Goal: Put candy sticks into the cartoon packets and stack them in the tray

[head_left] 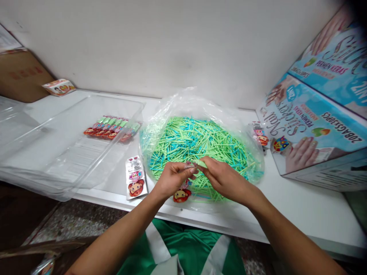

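Observation:
My left hand (pixel 174 177) pinches the top of a small printed packet (pixel 181 195), whose red cartoon figure hangs below the fingers. My right hand (pixel 222 176) grips a short bundle of light green sticks (pixel 200 163), one end at the packet's top. Fingers hide whether the sticks are inside the packet. Both hands are over the near side of a clear plastic bag (pixel 189 97) heaped with loose green and blue sticks (pixel 197 133). A flat stack of silvery packets (pixel 136 178) with the same figure lies left of the bag.
At left, a clear plastic tray (pixel 64 183) has a row of packets with green sticks (pixel 110 128). Printed blue cartons (pixel 315 130) stand at right, a packet (pixel 260 134) beside them. A brown carton (pixel 23 74) and small box (pixel 59 87) are far left. The white table (pixel 304 214) ends near my body.

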Motion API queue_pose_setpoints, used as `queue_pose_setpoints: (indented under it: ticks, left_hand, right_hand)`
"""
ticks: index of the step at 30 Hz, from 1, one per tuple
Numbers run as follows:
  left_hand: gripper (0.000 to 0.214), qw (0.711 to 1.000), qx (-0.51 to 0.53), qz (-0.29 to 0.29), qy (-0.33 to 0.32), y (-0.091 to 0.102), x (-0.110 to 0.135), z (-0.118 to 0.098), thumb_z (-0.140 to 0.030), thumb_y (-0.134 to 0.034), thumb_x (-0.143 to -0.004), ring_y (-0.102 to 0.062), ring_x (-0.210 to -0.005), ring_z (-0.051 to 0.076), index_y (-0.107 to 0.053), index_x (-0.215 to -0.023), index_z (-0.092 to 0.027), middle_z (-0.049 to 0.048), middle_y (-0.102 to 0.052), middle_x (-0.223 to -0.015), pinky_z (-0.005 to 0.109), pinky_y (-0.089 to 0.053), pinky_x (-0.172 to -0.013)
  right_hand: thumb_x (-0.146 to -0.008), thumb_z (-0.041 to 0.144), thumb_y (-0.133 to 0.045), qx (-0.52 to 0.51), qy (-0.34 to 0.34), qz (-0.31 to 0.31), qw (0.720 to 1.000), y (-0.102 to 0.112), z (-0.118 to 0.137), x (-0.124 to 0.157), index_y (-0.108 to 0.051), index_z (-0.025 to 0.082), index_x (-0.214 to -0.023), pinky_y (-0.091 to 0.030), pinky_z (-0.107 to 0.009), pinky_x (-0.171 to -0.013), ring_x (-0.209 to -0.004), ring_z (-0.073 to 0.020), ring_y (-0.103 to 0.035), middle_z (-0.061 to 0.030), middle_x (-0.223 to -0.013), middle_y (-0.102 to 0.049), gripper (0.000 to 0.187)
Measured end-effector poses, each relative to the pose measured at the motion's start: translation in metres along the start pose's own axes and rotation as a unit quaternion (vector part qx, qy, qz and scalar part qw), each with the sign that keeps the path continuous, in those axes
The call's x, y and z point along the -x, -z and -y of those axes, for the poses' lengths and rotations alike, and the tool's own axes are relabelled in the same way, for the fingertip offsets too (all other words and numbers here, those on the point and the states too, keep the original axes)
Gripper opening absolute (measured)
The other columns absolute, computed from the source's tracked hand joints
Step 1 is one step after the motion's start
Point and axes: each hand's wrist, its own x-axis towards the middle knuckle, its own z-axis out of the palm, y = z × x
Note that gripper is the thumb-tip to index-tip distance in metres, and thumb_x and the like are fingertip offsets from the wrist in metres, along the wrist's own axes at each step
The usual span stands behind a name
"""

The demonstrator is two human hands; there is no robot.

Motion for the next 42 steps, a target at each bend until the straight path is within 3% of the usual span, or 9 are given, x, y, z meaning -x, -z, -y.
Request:
queue_pose_setpoints:
  ticks: [3,9,13,18,25,31,34,42]
  left_hand:
    - [0.022,1.000,-0.014,-0.021,-0.012,0.002,-0.001,0.003,-0.035,-0.075,-0.065,-0.057,-0.057,0.014,-0.073,-0.063,-0.014,0.0042,-0.067,-0.062,0.025,-0.042,-0.055]
    - [0.021,0.994,-0.090,-0.021,-0.055,0.003,0.004,0.006,-0.038,-0.066,-0.074,-0.062,-0.073,0.019,-0.075,-0.080,-0.020,0.0032,-0.071,-0.079,0.027,-0.046,-0.063]
    - [0.019,0.980,-0.171,-0.041,-0.096,0.005,0.006,0.005,-0.037,-0.063,-0.077,-0.064,-0.079,0.020,-0.075,-0.081,-0.023,0.0031,-0.072,-0.082,0.028,-0.046,-0.070]
    - [0.021,0.964,-0.227,-0.041,-0.136,0.008,0.005,0.003,-0.037,-0.059,-0.080,-0.062,-0.075,0.019,-0.074,-0.081,-0.021,0.0036,-0.071,-0.080,0.026,-0.042,-0.066]
    - [0.027,0.970,-0.207,0.024,-0.122,0.004,0.011,-0.002,-0.036,-0.050,-0.086,-0.058,-0.072,0.017,-0.070,-0.082,-0.019,0.0032,-0.066,-0.076,0.026,-0.042,-0.068]
    - [0.022,0.980,-0.175,-0.002,-0.089,0.002,0.010,0.008,-0.037,-0.059,-0.080,-0.060,-0.072,0.016,-0.068,-0.082,-0.017,0.0015,-0.067,-0.076,0.025,-0.044,-0.067]
    - [0.020,0.966,-0.227,-0.004,-0.122,0.003,0.009,0.007,-0.034,-0.057,-0.083,-0.060,-0.072,0.014,-0.067,-0.083,-0.017,0.0009,-0.067,-0.077,0.024,-0.043,-0.067]
    - [0.015,0.892,-0.377,-0.017,-0.248,0.007,0.006,0.004,-0.028,-0.055,-0.086,-0.061,-0.075,0.014,-0.064,-0.083,-0.017,0.0023,-0.067,-0.078,0.024,-0.043,-0.070]
  right_hand:
    - [-0.096,0.027,-0.033,-0.006,-0.002,0.012,1.000,0.005,-0.001,0.002,-0.044,0.021,-0.088,-0.038,-0.026,-0.063,-0.068,-0.0150,-0.053,-0.0022,-0.078,-0.056,0.015]
    - [-0.096,0.037,-0.032,0.015,0.010,0.069,0.997,0.016,-0.007,0.001,-0.041,0.021,-0.080,-0.032,-0.025,-0.055,-0.057,-0.0128,-0.047,0.0016,-0.066,-0.050,0.025]
    - [-0.096,0.039,-0.032,0.017,0.009,0.092,0.996,0.024,-0.006,0.000,-0.041,0.021,-0.079,-0.029,-0.025,-0.054,-0.056,-0.0122,-0.046,0.0023,-0.064,-0.049,0.026]
    - [-0.096,0.039,-0.031,0.013,0.033,0.125,0.992,0.028,-0.005,0.001,-0.041,0.021,-0.079,-0.030,-0.025,-0.054,-0.058,-0.0123,-0.046,0.0018,-0.067,-0.048,0.027]
    - [-0.096,0.038,-0.033,0.017,0.016,0.128,0.992,0.026,-0.005,0.001,-0.041,0.021,-0.079,-0.029,-0.025,-0.053,-0.058,-0.0127,-0.046,0.0015,-0.066,-0.049,0.026]
    - [-0.096,0.041,-0.030,0.004,0.018,0.148,0.989,0.028,-0.006,0.002,-0.041,0.020,-0.079,-0.027,-0.025,-0.052,-0.056,-0.0121,-0.043,0.0020,-0.064,-0.046,0.028]
    - [-0.096,0.042,-0.030,-0.002,0.018,0.165,0.986,0.031,-0.006,0.002,-0.040,0.020,-0.080,-0.027,-0.025,-0.053,-0.056,-0.0119,-0.042,0.0022,-0.064,-0.045,0.029]
    - [-0.095,0.043,-0.030,-0.005,0.020,0.186,0.982,0.034,-0.004,0.002,-0.040,0.020,-0.080,-0.026,-0.025,-0.052,-0.056,-0.0120,-0.042,0.0017,-0.064,-0.046,0.029]
